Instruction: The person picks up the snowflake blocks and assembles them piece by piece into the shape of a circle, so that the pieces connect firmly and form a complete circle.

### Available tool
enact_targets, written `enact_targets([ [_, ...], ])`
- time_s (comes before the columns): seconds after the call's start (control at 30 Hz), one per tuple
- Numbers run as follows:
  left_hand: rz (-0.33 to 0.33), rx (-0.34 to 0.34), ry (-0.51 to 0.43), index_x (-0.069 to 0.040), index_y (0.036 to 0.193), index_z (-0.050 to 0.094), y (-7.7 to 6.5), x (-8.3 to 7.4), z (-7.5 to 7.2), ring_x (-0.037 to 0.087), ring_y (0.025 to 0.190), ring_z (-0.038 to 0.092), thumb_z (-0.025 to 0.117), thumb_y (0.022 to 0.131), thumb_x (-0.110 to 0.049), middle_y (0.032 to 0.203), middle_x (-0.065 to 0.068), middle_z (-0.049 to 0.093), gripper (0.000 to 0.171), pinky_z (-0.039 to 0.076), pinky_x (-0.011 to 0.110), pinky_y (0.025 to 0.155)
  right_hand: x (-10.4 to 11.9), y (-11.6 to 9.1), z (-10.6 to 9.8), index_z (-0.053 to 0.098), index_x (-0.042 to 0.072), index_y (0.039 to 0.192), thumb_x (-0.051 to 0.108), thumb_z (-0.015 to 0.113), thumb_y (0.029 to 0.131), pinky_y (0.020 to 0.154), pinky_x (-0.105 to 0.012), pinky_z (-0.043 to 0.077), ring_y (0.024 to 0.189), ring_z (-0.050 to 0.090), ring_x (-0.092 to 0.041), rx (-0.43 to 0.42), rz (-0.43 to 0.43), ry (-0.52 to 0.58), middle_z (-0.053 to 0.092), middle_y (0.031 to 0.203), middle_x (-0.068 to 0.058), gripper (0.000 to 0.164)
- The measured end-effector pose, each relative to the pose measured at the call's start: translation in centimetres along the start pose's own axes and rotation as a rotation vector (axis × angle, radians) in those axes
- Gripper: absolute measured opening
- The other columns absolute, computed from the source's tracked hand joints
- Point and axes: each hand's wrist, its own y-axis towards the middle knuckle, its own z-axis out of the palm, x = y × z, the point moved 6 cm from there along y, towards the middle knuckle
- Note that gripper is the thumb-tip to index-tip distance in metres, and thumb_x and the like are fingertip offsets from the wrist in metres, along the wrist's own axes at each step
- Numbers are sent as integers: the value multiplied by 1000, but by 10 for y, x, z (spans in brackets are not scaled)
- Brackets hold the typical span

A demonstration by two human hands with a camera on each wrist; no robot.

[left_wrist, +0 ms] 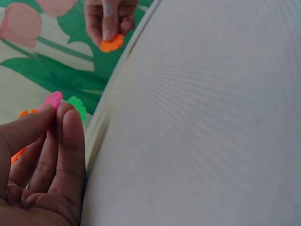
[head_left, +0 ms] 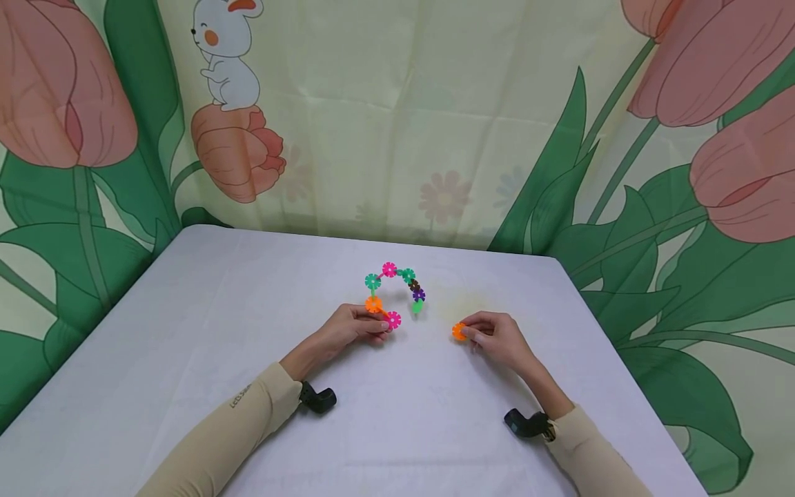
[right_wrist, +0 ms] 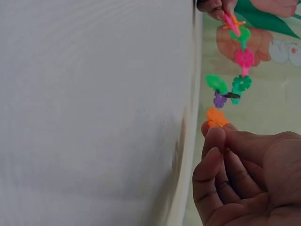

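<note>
A curved chain of interlocking plastic snowflake discs in pink, green, orange, brown and purple arcs above the white table. My left hand pinches its near end at a pink disc, beside an orange disc. The chain's other end is a light green disc, which no hand touches. My right hand pinches a single orange disc between thumb and fingers, apart from the chain. In the right wrist view this orange disc shows at the fingertips, with the chain beyond it.
A white cloth covers the table. Behind it hangs a curtain printed with tulips, leaves and a rabbit. Each wrist wears a black camera, one by the left cuff and one by the right cuff.
</note>
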Motion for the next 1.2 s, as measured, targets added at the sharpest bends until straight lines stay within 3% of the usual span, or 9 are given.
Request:
enact_targets([
  [0.4,-6,0,-10,3,124,74,0,1,0,13,79,77,76,98,-13,97,11,81,30,66,24,83,23,8,20,78,-1,111,9,76,98,66,-22,60,74,70,-22,16,-72,70,79,94,-17,17],
  [0.87,1,7,-22,4,122,73,1,1,-1,14,80,77,77,98,-14,94,8,81,31,66,26,84,39,19,42,79,2,110,11,79,96,75,-16,59,85,77,-15,0,-106,109,81,102,-15,17],
  [1.2,30,15,-25,8,121,73,2,0,1,13,79,77,77,97,-11,87,4,80,31,67,27,81,56,24,57,78,1,111,11,79,96,82,-15,62,92,79,-22,16,-135,150,80,106,-18,18],
])
